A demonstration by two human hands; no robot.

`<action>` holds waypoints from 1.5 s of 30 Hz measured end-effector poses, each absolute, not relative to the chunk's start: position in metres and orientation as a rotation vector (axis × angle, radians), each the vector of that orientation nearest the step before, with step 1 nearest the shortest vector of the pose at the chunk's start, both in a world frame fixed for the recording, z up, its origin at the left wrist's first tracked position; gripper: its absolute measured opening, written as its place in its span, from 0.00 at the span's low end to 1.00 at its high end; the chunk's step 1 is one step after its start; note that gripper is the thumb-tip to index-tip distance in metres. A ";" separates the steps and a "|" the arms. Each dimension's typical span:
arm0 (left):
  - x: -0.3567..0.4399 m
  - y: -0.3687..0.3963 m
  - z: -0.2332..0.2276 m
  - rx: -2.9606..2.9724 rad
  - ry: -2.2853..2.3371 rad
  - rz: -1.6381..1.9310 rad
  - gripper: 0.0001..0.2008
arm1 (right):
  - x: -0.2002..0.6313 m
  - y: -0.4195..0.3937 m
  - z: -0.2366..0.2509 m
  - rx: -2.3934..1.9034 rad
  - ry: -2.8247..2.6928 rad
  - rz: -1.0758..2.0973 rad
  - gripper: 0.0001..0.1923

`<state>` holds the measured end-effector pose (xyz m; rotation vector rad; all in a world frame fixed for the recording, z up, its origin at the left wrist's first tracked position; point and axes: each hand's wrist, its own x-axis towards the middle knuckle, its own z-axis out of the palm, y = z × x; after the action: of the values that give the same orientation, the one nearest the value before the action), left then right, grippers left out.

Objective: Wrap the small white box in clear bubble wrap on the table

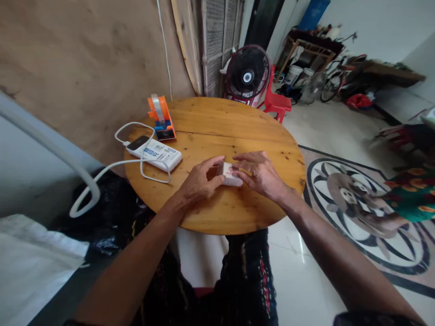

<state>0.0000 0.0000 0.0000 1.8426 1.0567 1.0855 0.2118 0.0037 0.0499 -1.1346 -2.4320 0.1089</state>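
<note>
A small white box [231, 174] with red print on top sits on the round wooden table [204, 117], between my two hands. At its left side my left hand [203, 177] grips it, thumb at the near edge and fingers curved around the far side. My right hand [257, 173] is closed on the box from the right, with its thumb and fingertips at the right edge. Part of the box is hidden behind the fingers.
An orange tape dispenser [161, 117] stands at the table's back left. In front of it lies a white printed pack [159, 154], with a white cable [152, 180] looped across. Behind the table are a fan [247, 74] and a red chair [277, 102]. Another person's arm [380, 222] shows at right.
</note>
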 end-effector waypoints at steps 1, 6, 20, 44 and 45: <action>0.000 0.000 0.000 1.842 1.056 1.085 0.27 | 0.211 0.004 0.051 -1.128 -2.449 0.081 0.13; 0.001 0.000 0.000 1.830 1.053 1.088 0.27 | 0.205 0.001 0.050 -1.097 -2.512 -0.052 0.13; 0.001 0.001 0.002 2.014 1.144 1.089 0.27 | 0.199 0.012 0.044 -1.254 -2.205 0.267 0.09; 0.003 -0.001 -0.001 1.932 0.972 1.079 0.40 | 0.192 0.005 0.063 -1.149 -2.000 0.613 0.12; 0.004 -0.001 -0.002 1.937 0.967 1.078 0.41 | 0.193 0.005 0.064 -1.142 -1.984 0.622 0.12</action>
<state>0.0036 -0.0014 -0.0016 1.9375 0.9665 1.0777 0.1927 0.0054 0.0642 -1.1415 -1.9842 0.6218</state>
